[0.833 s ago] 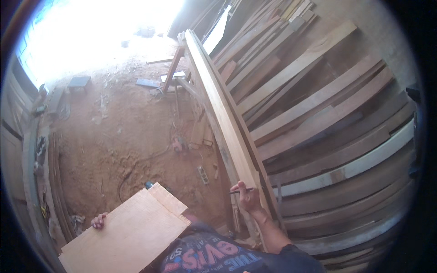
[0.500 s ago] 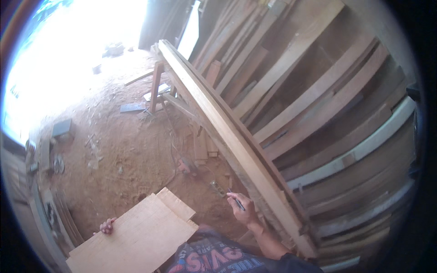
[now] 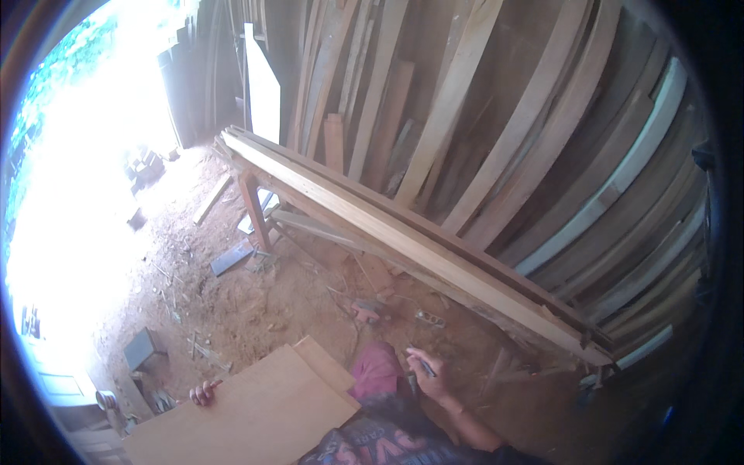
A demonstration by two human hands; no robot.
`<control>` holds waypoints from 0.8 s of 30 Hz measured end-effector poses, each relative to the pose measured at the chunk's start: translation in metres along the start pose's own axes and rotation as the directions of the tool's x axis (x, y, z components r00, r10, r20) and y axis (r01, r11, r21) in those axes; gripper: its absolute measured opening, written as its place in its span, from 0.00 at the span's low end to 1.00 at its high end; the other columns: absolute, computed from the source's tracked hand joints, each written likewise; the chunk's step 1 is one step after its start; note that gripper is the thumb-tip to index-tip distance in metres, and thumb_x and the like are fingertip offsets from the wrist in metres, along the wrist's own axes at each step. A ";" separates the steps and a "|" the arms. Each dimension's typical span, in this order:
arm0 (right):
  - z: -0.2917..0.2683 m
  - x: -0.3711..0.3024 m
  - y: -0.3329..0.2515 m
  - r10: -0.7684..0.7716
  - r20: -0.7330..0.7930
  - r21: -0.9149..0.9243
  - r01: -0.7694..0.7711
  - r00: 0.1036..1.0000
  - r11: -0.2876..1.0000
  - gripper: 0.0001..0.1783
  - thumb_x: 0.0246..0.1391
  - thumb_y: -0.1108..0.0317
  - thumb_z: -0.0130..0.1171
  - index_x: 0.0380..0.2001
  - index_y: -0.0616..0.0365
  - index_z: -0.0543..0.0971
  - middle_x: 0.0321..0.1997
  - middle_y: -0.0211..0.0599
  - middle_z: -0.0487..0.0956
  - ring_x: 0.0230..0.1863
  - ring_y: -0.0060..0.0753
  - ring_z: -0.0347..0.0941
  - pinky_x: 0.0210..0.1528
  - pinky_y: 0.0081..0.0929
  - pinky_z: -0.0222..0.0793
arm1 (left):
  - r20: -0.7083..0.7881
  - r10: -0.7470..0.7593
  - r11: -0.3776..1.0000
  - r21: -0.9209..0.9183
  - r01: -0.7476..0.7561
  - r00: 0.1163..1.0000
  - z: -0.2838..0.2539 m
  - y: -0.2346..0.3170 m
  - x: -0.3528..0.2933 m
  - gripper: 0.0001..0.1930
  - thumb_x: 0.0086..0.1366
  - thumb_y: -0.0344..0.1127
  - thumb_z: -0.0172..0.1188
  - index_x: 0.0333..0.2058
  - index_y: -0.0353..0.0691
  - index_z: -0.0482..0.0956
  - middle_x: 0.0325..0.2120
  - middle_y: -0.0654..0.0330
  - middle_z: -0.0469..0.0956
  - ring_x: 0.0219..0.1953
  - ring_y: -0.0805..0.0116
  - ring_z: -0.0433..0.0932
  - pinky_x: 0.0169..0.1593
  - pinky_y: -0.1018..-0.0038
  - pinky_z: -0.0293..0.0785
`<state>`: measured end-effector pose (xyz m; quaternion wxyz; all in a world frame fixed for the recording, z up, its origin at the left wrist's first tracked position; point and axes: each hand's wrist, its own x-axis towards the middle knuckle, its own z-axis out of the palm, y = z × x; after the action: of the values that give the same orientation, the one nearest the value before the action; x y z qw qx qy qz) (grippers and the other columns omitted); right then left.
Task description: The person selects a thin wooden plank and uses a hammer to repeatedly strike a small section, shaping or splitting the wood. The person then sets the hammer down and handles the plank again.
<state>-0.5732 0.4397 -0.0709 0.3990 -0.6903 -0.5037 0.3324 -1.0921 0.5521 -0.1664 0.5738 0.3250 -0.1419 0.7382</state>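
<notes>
A wide, pale wooden board (image 3: 256, 407) lies across the lower left, tilted, its lower end cut off by the picture's rim. Under its right edge a second thin board (image 3: 322, 363) sticks out. My left hand (image 3: 203, 393) is closed over the far left edge of the wide board, fingers on top and the thumb hidden. To the right of both boards, my right hand (image 3: 431, 375) is raised above the ground and touches neither board. A slim dark pen (image 3: 427, 367) is pinched between its fingers.
A long trestle bench (image 3: 260, 213) bearing long planks (image 3: 403, 244) runs diagonally to the right. Many timber lengths (image 3: 453, 101) lean against the wall behind. On the dirt floor are a reddish power tool (image 3: 364, 311), a level-like piece (image 3: 430, 318) and a dark block (image 3: 144, 349).
My view has swung to the right, so the bench lies flatter across the picture. Both hands keep their holds on the board and the pen. My reddish-clad knee now shows beside the boards.
</notes>
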 end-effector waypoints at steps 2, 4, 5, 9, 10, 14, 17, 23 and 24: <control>0.007 0.010 -0.002 0.091 -0.094 0.050 -0.087 0.991 0.995 0.15 0.71 0.66 0.61 0.55 0.59 0.85 0.35 0.33 0.87 0.33 0.21 0.81 0.36 0.24 0.77 | -0.001 -0.022 1.000 -0.005 0.022 1.000 -0.013 -0.003 0.034 0.29 0.80 0.63 0.39 0.40 0.46 0.80 0.34 0.64 0.80 0.47 0.62 0.74 0.70 0.55 0.60; 0.015 0.024 0.001 0.138 -0.158 0.142 -0.116 0.978 0.983 0.15 0.71 0.66 0.60 0.56 0.59 0.84 0.35 0.33 0.86 0.32 0.20 0.80 0.34 0.22 0.76 | -0.016 -0.047 0.999 0.008 0.047 0.999 -0.024 -0.009 0.060 0.29 0.81 0.63 0.38 0.40 0.46 0.80 0.34 0.64 0.80 0.47 0.62 0.74 0.70 0.55 0.60; 0.019 0.033 0.003 0.190 -0.190 0.160 -0.161 0.963 0.974 0.15 0.71 0.66 0.60 0.56 0.59 0.84 0.35 0.33 0.86 0.32 0.19 0.80 0.33 0.21 0.75 | -0.018 -0.058 0.998 0.009 0.058 0.998 -0.032 -0.015 0.073 0.29 0.81 0.63 0.38 0.40 0.46 0.81 0.34 0.64 0.80 0.47 0.62 0.73 0.70 0.55 0.60; 0.038 0.094 -0.003 0.233 -0.198 0.210 -0.191 0.952 0.959 0.14 0.72 0.67 0.60 0.55 0.60 0.84 0.36 0.32 0.85 0.32 0.17 0.79 0.32 0.18 0.74 | -0.048 -0.087 0.996 0.025 0.088 0.995 -0.059 -0.044 0.120 0.29 0.81 0.62 0.37 0.40 0.46 0.81 0.34 0.64 0.80 0.46 0.62 0.73 0.70 0.54 0.60; 0.042 0.117 -0.009 0.153 -0.196 0.213 -0.110 0.969 0.971 0.14 0.71 0.68 0.61 0.55 0.60 0.84 0.37 0.33 0.85 0.33 0.19 0.79 0.34 0.20 0.75 | -0.055 -0.097 0.995 0.034 0.099 0.994 -0.065 -0.052 0.134 0.29 0.81 0.62 0.37 0.40 0.46 0.81 0.34 0.64 0.80 0.46 0.62 0.73 0.70 0.54 0.60; 0.039 0.206 -0.049 -0.054 -0.193 0.084 0.071 0.980 0.994 0.11 0.69 0.70 0.63 0.51 0.62 0.84 0.39 0.38 0.85 0.36 0.26 0.81 0.39 0.25 0.77 | -0.110 -0.144 0.989 0.016 0.147 0.983 -0.084 -0.090 0.186 0.29 0.82 0.61 0.36 0.40 0.46 0.81 0.33 0.64 0.80 0.46 0.62 0.73 0.70 0.54 0.60; 0.018 0.255 -0.080 -0.185 -0.157 -0.025 0.184 0.970 0.983 0.10 0.68 0.72 0.64 0.48 0.63 0.85 0.37 0.41 0.84 0.36 0.29 0.83 0.39 0.27 0.77 | -0.146 -0.187 0.982 -0.006 0.188 0.971 -0.094 -0.126 0.217 0.29 0.82 0.60 0.36 0.40 0.46 0.81 0.33 0.64 0.80 0.46 0.62 0.72 0.70 0.54 0.60; 0.011 0.296 -0.123 -0.045 -0.277 0.044 0.059 0.960 0.997 0.09 0.67 0.72 0.63 0.47 0.65 0.84 0.35 0.40 0.86 0.33 0.26 0.83 0.35 0.26 0.78 | -0.173 -0.331 0.943 -0.090 0.320 0.928 -0.121 -0.188 0.281 0.29 0.82 0.59 0.34 0.40 0.46 0.81 0.33 0.64 0.80 0.45 0.62 0.72 0.70 0.53 0.60; 0.017 0.296 -0.130 -0.024 -0.302 0.061 0.044 0.953 0.997 0.10 0.67 0.72 0.62 0.47 0.66 0.84 0.35 0.39 0.85 0.32 0.24 0.82 0.34 0.24 0.78 | -0.173 -0.353 0.935 -0.111 0.338 0.920 -0.127 -0.198 0.292 0.29 0.83 0.59 0.34 0.40 0.46 0.81 0.33 0.64 0.80 0.45 0.62 0.72 0.70 0.53 0.60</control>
<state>-0.5634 0.7509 0.0190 0.4997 -0.7104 -0.4374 0.2329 -0.9845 0.9062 -0.1058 0.7182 0.2501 -0.0559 0.6470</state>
